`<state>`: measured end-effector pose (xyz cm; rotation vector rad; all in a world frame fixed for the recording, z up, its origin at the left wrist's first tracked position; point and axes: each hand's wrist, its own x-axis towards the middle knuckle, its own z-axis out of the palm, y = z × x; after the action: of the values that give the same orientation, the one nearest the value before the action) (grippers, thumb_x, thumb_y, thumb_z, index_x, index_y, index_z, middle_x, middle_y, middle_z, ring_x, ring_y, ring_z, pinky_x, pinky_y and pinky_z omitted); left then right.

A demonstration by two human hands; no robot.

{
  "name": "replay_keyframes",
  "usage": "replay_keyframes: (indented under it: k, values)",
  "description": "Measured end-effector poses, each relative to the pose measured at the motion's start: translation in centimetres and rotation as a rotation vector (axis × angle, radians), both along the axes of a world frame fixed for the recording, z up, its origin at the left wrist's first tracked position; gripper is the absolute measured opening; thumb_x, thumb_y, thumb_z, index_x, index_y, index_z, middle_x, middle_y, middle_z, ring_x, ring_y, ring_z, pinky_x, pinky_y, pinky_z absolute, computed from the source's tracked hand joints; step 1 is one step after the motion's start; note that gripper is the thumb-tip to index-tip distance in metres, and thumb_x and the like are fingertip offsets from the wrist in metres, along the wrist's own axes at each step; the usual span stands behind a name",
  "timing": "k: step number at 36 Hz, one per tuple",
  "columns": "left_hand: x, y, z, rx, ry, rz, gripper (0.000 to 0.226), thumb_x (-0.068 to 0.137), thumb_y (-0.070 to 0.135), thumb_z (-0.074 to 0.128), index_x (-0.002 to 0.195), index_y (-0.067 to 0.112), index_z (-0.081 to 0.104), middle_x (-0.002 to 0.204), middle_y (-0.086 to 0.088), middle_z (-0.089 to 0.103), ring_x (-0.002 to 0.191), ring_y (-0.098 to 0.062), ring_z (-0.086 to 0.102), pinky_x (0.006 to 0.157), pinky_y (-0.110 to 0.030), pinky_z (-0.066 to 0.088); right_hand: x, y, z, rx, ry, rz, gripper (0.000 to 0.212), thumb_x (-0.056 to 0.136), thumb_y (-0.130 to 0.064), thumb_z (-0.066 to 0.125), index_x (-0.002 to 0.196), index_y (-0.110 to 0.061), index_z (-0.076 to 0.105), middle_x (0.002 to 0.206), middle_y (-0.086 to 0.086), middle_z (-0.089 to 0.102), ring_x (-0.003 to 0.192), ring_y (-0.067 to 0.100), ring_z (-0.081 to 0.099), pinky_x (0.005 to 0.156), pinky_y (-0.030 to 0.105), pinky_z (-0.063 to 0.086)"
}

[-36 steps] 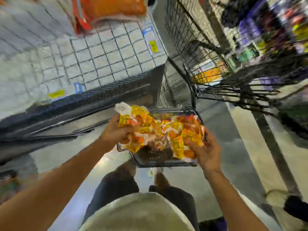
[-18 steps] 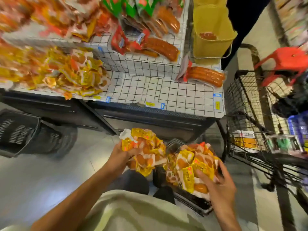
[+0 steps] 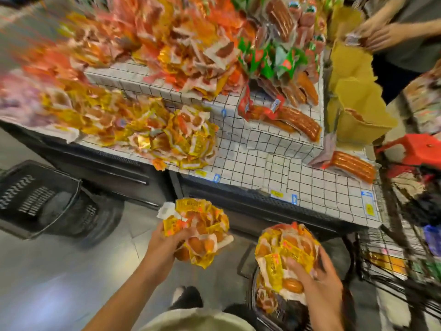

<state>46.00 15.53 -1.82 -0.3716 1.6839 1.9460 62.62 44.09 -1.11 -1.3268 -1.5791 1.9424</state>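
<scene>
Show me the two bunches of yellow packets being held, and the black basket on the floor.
left bunch of yellow packets (image 3: 202, 223): head view, middle of the bunch.
right bunch of yellow packets (image 3: 284, 247): head view, upper packets.
black basket (image 3: 26, 194): head view, slotted wall.

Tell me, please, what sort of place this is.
Probably a supermarket: a white grid-patterned display counter heaped with yellow-and-orange sausage packets, yellow price tags along its front edge, and a black wire shopping trolley beside it.

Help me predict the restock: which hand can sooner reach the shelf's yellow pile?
Probably the left hand: its packets sit nearer the yellow pile; the right hand holds its bunch lower, over the basket.
</scene>
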Motion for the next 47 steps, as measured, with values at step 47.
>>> replay_keyframes:
  k: [47]
  values:
    - [-20.5, 3.4, 6.9, -0.001, 0.082, 0.215, 0.042, 0.084, 0.001, 0.069, 0.121, 0.02, 0.067, 0.112, -0.01, 0.075, 0.096, -0.033, 0.074, 0.068, -0.042, 0.059, -31.5, 1.9, -8.6, 0.309, 0.026, 0.485, 0.087, 0.088, -0.007, 0.077, 0.151, -0.037, 0.025, 0.133, -0.032, 0.039, 0.103, -0.03, 0.051, 0.063, -0.003, 0.046]
